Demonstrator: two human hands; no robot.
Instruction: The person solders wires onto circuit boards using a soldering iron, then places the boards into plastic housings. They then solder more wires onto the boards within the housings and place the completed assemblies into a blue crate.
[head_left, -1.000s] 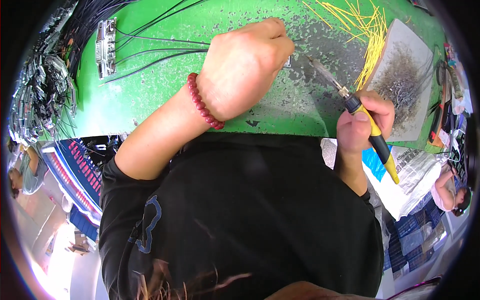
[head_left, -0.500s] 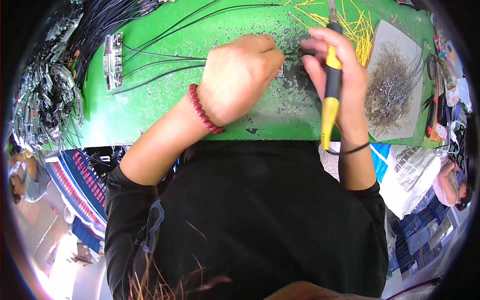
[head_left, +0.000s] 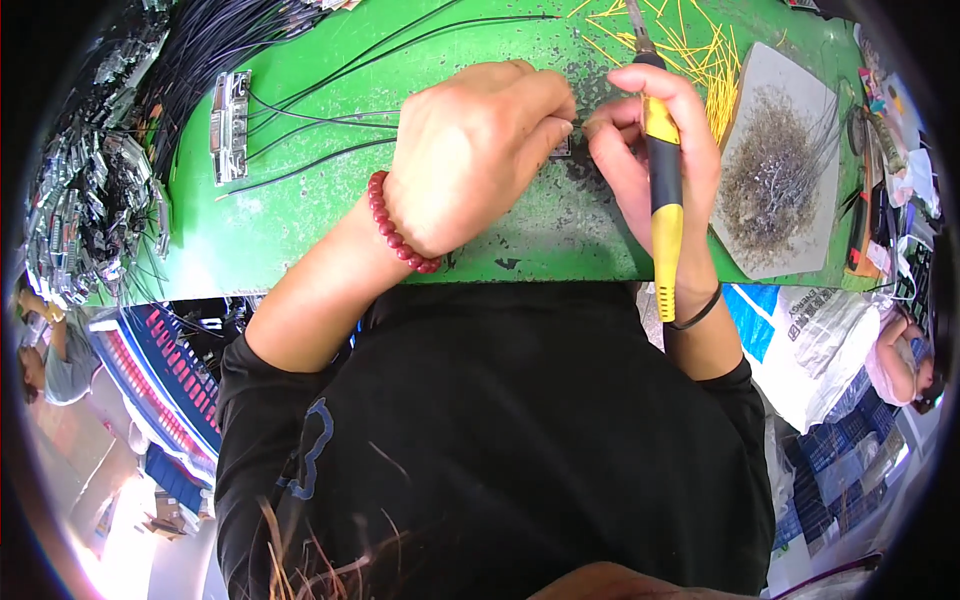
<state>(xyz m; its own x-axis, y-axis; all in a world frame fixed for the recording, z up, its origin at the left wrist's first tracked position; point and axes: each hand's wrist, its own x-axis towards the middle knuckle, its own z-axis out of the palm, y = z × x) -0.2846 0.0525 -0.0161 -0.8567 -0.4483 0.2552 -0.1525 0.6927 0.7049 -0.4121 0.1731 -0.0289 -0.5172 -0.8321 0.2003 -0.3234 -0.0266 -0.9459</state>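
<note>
My right hand (head_left: pixel 697 165) is closed around a soldering iron (head_left: pixel 666 240) with a yellow and black handle, its metal tip pointing to the far side. The thumb and fingertips of that hand come together close to my left fingertips. Over the green table, my left hand (head_left: pixel 470 150) is closed with the back of the hand up, and what its fingers pinch is hidden. A small metallic piece (head_left: pixel 562 147) shows partly beside its thumb. Thin black wires (head_left: pixel 330 152) run from a clear and silver connector-like part (head_left: pixel 230 127) toward and under my left hand.
Cut yellow wires (head_left: pixel 700 65) lie scattered at the far right. A pale board (head_left: pixel 760 262) carries brown debris and fine wire. Metallic parts (head_left: pixel 95 200) are heaped at the left, with bundled black cables (head_left: pixel 215 50) behind. Other people sit at both sides.
My right hand has moved slightly left, its fingertips drawing together near my left hand. The soldering iron has tilted, tip to the left. My left hand has shifted slightly left.
</note>
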